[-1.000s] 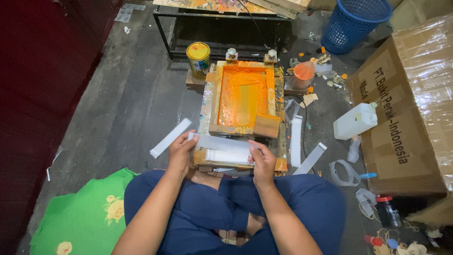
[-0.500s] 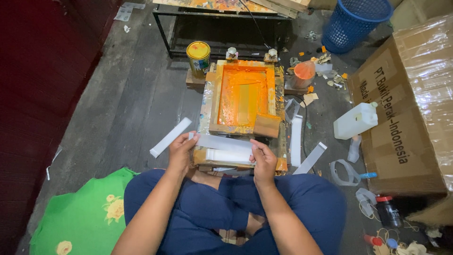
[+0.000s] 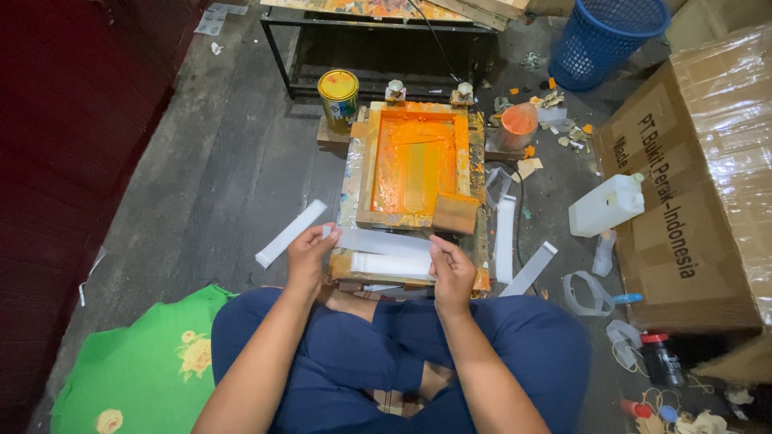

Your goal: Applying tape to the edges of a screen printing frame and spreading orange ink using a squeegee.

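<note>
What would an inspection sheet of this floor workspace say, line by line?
Surface: grey floor, dusty, work done on it by a seated person.
Job's things: long white strip held at both ends; orange-stained wooden frame just beyond it, a wooden block on its near corner.
Clutter: more white strips left and right; yellow-lidded tin; white jug; orange cup; scraps around.
Grippers: none; left hand and right hand each pinch an end of the strip.
Cables: a dark cable runs behind the frame.
Surroundings: blue basket, cardboard box, green cloth, dark red wall.
</note>
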